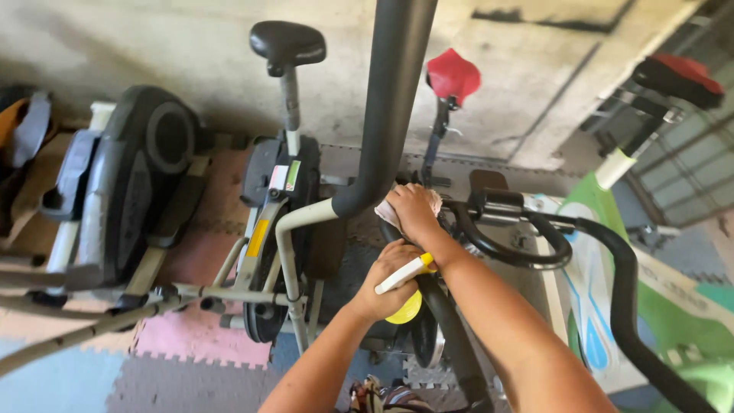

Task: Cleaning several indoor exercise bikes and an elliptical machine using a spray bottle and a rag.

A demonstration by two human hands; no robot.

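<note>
Small white, red and green rectangular stickers (284, 177) on the black bike housing. Below, a yellow strip label (258, 238) on the frame

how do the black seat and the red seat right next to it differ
The black seat is bare dark padding, while the red seat is bright red, perhaps a cover. The black seat stands on a pale metal post; the red seat's post is dark. The black seat sits left of the thick grey bar, the red seat right. Both are bike saddles on upright posts.

Exercise bikes (279, 206) on foam floor mats (195, 336)
</note>
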